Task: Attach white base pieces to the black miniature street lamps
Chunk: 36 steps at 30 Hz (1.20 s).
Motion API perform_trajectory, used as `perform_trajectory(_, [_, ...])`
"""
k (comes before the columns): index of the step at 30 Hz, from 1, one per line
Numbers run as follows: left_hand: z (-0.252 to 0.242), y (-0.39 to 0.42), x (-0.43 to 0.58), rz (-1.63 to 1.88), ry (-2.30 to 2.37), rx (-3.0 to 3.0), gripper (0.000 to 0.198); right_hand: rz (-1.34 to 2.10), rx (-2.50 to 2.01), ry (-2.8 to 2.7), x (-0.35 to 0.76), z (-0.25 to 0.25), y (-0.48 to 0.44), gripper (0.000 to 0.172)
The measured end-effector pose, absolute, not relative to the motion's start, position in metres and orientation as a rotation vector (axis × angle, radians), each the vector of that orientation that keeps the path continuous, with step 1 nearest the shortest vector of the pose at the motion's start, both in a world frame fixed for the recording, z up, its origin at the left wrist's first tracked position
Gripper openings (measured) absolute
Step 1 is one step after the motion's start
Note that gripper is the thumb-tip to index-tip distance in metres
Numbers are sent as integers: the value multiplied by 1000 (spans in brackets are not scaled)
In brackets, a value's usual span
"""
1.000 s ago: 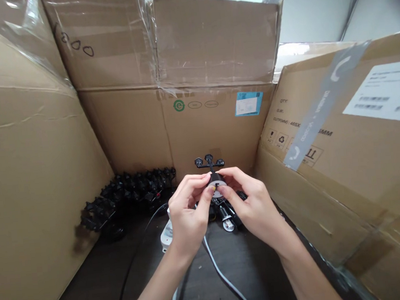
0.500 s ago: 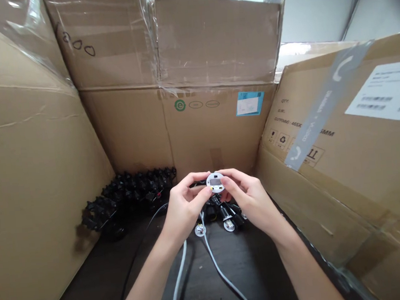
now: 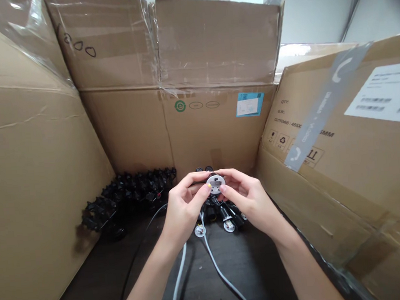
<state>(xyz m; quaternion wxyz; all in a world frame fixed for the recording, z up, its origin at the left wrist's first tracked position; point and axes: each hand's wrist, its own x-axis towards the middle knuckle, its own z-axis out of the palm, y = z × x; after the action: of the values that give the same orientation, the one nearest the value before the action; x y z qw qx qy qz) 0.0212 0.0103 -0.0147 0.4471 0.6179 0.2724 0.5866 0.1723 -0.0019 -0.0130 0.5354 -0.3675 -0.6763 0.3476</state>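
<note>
Between my two hands is a small part with a round white face (image 3: 216, 181), held up above the dark table and turned toward me. The face has a slot and small openings, and a dark body shows behind it. My left hand (image 3: 186, 199) grips its left side with thumb and fingers. On the right side my right hand (image 3: 248, 195) grips it too, thumb on the lower rim. Just beneath lie several black cylindrical parts with round white ends (image 3: 229, 225). Another white round end (image 3: 200, 230) with thin wires lies beside them.
A heap of black parts (image 3: 130, 193) lies at the back left. Two grey cables (image 3: 216, 260) run toward me over the dark table (image 3: 198, 285). Tall cardboard boxes stand at the left (image 3: 31, 183), back (image 3: 131, 128) and right (image 3: 316, 196).
The round white face has tilted in my hands, and my right thumb has shifted down and left, to its lower rim. More black parts show behind it.
</note>
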Motion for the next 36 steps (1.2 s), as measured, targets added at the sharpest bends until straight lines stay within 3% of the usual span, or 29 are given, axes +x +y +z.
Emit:
perform_trajectory(25, [-17, 5, 30, 1696, 772, 1542, 11, 592, -967, -1608, 165, -15, -6, 25])
perform_trajectory(36, [-11, 15, 12, 1406, 691, 1529, 20, 792, -898, -1590, 165, -12, -3, 26])
